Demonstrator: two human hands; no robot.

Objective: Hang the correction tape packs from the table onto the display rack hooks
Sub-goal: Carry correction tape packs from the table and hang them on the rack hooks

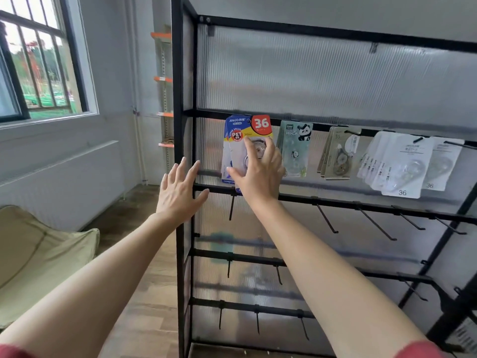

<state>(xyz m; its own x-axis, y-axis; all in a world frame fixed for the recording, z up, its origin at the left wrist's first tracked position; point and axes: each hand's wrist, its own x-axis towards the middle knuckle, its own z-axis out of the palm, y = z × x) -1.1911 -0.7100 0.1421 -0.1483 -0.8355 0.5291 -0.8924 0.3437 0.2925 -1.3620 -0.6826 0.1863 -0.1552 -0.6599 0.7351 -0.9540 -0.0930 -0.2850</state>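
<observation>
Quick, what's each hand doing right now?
Left hand: open, holding nothing.
Right hand: gripping the blue tape pack.

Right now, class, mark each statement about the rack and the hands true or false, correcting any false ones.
1. The right hand grips the blue and red card correction tape pack. True.
2. The left hand holds a white pack. False: it is open and holds nothing, beside the black metal rack.
3. The pale green panda pack hangs left of the blue and red pack. False: it hangs to its right.
4. The thin black hooks in the row below the packs carry nothing. True.
</observation>
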